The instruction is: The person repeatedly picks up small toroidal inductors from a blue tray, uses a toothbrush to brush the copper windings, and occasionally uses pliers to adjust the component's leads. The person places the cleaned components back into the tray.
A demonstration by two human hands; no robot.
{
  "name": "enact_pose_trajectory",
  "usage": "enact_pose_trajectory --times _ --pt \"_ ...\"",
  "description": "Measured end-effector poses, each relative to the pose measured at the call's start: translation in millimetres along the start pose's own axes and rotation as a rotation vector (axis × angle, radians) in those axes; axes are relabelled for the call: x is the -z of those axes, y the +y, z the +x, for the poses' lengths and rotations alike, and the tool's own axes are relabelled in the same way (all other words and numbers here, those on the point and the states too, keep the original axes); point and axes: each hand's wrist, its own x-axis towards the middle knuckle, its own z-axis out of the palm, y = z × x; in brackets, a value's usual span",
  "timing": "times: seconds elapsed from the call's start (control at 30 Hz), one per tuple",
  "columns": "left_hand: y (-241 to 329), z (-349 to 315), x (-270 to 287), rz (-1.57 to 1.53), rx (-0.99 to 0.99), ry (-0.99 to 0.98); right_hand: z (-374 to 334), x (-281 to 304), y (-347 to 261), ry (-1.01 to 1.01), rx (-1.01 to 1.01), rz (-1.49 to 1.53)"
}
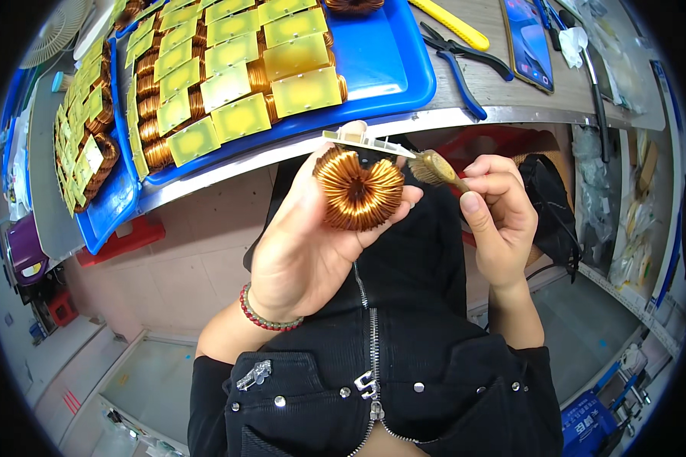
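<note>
My left hand (297, 236) grips a copper-wound toroidal coil (358, 194), its ring of shiny wire facing up toward me. A thin pale plate (370, 142) is attached along the coil's far side, seen nearly edge-on. Between the fingers and thumb of my right hand (501, 209) is the handle of a small brush (434, 167). The bristles point left and meet or nearly meet the right end of the plate; whether they touch I cannot tell. Both hands are held above my lap, just in front of the bench edge.
On the bench, a blue tray (389, 84) holds rows of coils with yellow plates (240, 122). Another blue tray (107, 228) with similar coils stands at the left. Pliers (465, 65), a yellow-handled tool (453, 24) and a phone (527, 46) lie at the right.
</note>
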Motion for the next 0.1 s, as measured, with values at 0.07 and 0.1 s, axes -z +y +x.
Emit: enact_pose_trajectory --times 0.07,0.1 --pt "5.8 -0.1 4.2 0.182 0.054 -0.038 0.3 -0.6 -1.8 0.018 0.039 -0.030" --pt "5.3 -0.1 4.2 0.182 0.055 -0.037 -0.2 -0.3 -1.5 0.019 0.038 -0.030"
